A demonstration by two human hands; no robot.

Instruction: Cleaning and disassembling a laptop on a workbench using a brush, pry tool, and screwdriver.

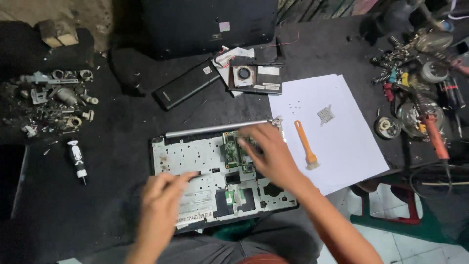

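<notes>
An opened laptop chassis (195,159) lies on the black table in front of me, its silver inner frame and a green circuit board (231,152) exposed. My left hand (163,193) rests on the chassis's lower left part, fingers pinched on a thin dark tool whose tip points right. My right hand (271,151) lies flat over the right side of the chassis, fingers spread and blurred, next to the green board. It holds nothing that I can see.
White paper sheets (342,132) to the right carry an orange-handled brush (305,144), small screws and a small metal piece (325,114). Behind are a black battery (185,85), a fan assembly (254,76) and a laptop lid. A screwdriver (76,159) and scrap parts lie left; tools crowd the right.
</notes>
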